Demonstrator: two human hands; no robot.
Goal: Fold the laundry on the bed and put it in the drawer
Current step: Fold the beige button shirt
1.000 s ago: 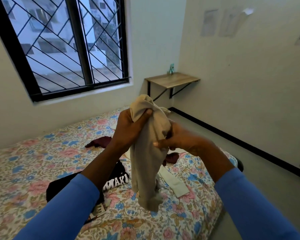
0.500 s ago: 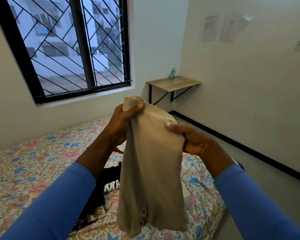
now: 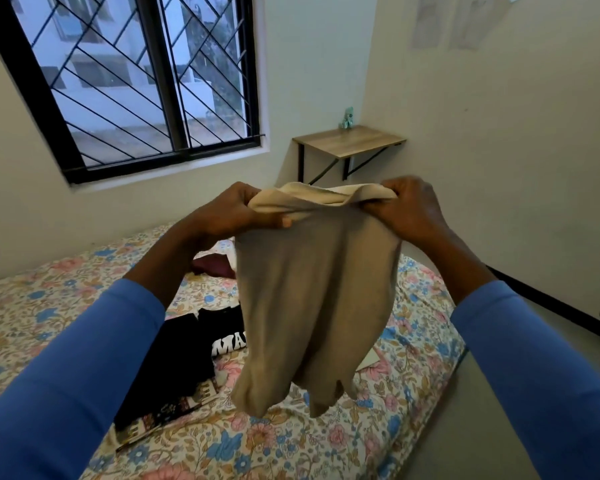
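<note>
The left hand has its grip clenched on one top corner of a beige garment: the thumb lies across the front of the cloth and the fingers are curled behind it. The right hand grasps the other top corner, its fingers bunched over the fabric. Between the two grips the upper edge is stretched roughly level, folded over in a soft roll. The rest hangs free in the air in front of the person, above the bed and not touching it. The lower edge falls in uneven lobes, and what sort of garment it is cannot be told for sure from this angle. Both forearms run back into blue sleeves.

Below and to the left of the hanging cloth, a black T-shirt with white letters lies flat on the floral sheet. A maroon cloth lies further back on the bed, partly hidden by the left forearm. A pale piece of fabric shows just beside the garment's right edge.

Beyond the bed, a black-framed window with a diagonal grille is set in the far wall. A wooden shelf on black brackets is fixed in the corner and carries a small green figurine. Sheets of paper hang on the right wall, and grey floor runs along the bed's right side.
</note>
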